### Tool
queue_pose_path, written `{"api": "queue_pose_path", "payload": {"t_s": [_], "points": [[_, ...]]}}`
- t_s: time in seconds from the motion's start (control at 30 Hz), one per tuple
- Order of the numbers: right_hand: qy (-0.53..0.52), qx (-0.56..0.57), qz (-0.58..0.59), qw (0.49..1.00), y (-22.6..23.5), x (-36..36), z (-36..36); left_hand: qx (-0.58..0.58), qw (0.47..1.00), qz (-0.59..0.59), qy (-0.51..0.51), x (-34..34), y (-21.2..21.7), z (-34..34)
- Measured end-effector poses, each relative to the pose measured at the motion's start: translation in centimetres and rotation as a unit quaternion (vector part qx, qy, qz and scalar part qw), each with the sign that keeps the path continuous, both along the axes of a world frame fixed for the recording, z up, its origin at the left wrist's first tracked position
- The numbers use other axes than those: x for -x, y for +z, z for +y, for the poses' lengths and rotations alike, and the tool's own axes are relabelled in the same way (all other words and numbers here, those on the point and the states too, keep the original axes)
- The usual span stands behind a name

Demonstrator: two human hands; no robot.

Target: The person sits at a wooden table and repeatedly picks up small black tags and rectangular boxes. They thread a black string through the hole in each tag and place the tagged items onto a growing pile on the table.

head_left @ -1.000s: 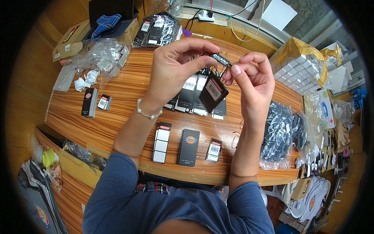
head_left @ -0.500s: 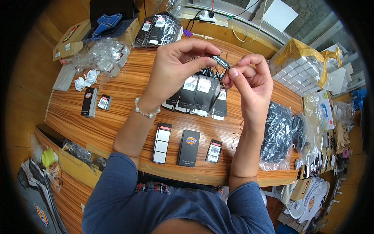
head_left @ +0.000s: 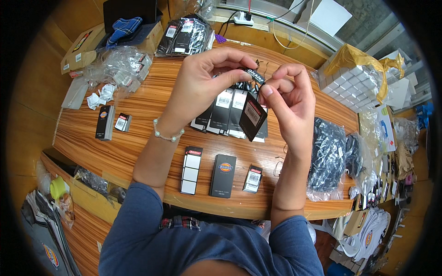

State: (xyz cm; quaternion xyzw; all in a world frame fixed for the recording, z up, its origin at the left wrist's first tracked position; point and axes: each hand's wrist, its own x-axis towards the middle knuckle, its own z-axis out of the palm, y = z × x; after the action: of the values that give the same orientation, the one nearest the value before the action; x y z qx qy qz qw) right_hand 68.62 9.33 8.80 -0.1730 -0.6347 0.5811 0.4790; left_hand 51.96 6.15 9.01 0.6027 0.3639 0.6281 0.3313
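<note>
Between the fingertips of my left hand (head_left: 202, 80) is one end of a small black string seal (head_left: 255, 75) with white lettering. My right hand (head_left: 291, 106) pinches the seal's other end, where the cord meets it; exactly what lies under those fingertips is hidden. A black hang tag (head_left: 252, 117) with a white barcode label dangles below the seal, turned at an angle. Behind it, a pile of strung black hang tags (head_left: 220, 117) lies on the table. Nearer me are a stack of white-panelled tags (head_left: 190, 174), a dark grey tag stack (head_left: 223, 176) and small barcode tags (head_left: 252, 179).
On the wooden table (head_left: 152, 152), more tag stacks (head_left: 105, 122) and crumpled paper (head_left: 107, 93) lie left. Bagged tags (head_left: 186, 37) stand at the back. To the right are a plastic bag of black items (head_left: 328, 158) and a box of white packets (head_left: 343, 78).
Both hands have shifted slightly left. The hanging tag, edge-on before, has swung round so its barcode label shows. Both hands keep their pinch.
</note>
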Motion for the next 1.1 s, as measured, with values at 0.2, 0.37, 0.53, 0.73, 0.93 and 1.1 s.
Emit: {"api": "queue_pose_path", "payload": {"t_s": [0.2,0.37,0.53,0.73,0.93,1.1], "points": [[0.030,-0.059,-0.113,0.991,-0.1,-0.7,0.1,0.019,0.990,0.134,-0.041,1.4,0.4,-0.3],[0.055,-0.043,-0.102,0.992,0.0,-0.3,0.1,0.059,0.988,0.129,-0.066,2.1,0.6,-0.2],[0.059,-0.013,-0.041,0.997,-0.5,-0.1,0.3,0.053,0.992,0.090,-0.075,1.5,0.5,-0.4],[0.071,-0.024,0.040,0.996,-0.8,0.0,1.2,0.044,0.994,0.045,-0.089,1.3,0.2,-0.1],[0.058,-0.024,0.023,0.998,-0.8,-0.2,1.2,0.031,0.995,0.023,-0.097,0.7,-0.3,0.1],[0.075,-0.018,0.018,0.997,-0.9,-0.1,1.4,0.001,0.995,0.085,-0.046,0.7,-0.5,0.3]]}}
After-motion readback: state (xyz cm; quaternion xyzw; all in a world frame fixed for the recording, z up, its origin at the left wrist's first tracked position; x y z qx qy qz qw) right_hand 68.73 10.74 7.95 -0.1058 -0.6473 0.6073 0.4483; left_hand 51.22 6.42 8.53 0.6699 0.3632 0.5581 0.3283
